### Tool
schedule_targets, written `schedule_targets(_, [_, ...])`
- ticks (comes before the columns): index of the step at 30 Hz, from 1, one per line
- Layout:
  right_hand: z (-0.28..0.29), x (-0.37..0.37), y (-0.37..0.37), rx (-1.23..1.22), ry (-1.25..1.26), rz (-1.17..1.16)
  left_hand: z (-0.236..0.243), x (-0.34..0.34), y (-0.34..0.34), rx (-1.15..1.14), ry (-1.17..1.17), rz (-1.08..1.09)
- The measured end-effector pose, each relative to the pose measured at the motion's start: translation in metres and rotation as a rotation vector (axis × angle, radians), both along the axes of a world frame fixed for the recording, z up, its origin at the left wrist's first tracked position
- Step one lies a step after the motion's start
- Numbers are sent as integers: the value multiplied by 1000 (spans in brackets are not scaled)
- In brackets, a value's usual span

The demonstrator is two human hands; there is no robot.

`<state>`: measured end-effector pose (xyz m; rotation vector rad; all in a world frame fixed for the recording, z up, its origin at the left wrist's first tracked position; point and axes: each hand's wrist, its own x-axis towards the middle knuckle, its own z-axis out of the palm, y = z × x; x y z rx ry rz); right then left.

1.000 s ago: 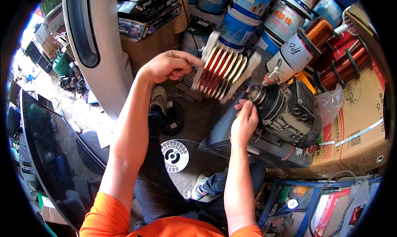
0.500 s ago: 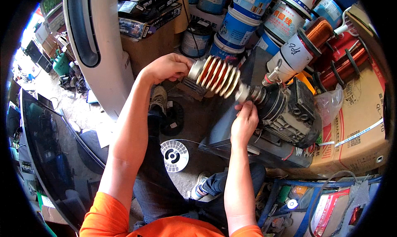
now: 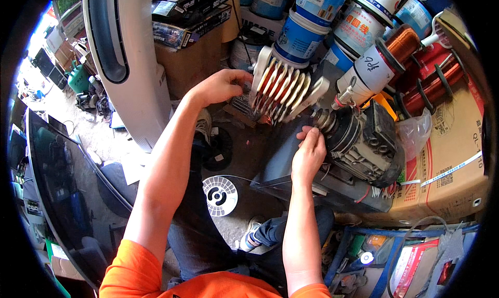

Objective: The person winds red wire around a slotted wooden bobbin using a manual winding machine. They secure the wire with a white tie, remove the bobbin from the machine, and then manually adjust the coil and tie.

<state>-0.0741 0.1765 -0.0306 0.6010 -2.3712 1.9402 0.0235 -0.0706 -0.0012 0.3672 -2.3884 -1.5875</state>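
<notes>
A winding former point(image 3: 283, 87) with several pale, spaced plates carries copper-coloured wire between them. It sits tilted at the shaft end of a dirty grey electric motor point(image 3: 371, 144). My left hand point(image 3: 221, 87) is beside the former's left end plate, fingers loosely bent and apart; their tips are partly lost against it. Below the former's right end, near the motor shaft, my right hand point(image 3: 310, 150) is closed in a pinch. What it pinches is too small to make out. A thin line runs over the dark stand point(image 3: 280, 165) toward that hand.
A white slotted spool end point(image 3: 220, 195) is on the floor between my legs. Blue and white buckets point(image 3: 301, 35) are stacked behind the former. Copper wire spools point(image 3: 374, 64) and a cardboard box point(image 3: 447, 157) flank the motor. A tall white cabinet point(image 3: 125, 54) stands left.
The former has turned about its axis and now shows a broader side. My left hand has moved slightly right and its fingers have loosened. My right hand has barely moved.
</notes>
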Motion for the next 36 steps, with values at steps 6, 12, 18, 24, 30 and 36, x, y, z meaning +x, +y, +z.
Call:
schedule_targets(6, [0, -1, 1, 47, 77, -16, 4, 10, -4, 13, -164, -59])
schedule_targets(12, [1, 1, 0, -5, -4, -1, 9, 15, -2, 344, 137, -96])
schedule_targets(18, [-6, -4, 2, -24, 63, 26, 8, -1, 4, 9, 156, -26])
schedule_targets(24, [-3, 0, 0, -14, 31, -19, 12, 2, 3, -59, -46, -2])
schedule_targets(30, [-2, -1, 1, 12, 12, -3, 11, 13, -3, 272, 1, -89])
schedule_targets(36, [-2, 2, -1, -17, 70, -37, 14, 9, 3, 387, 138, -61])
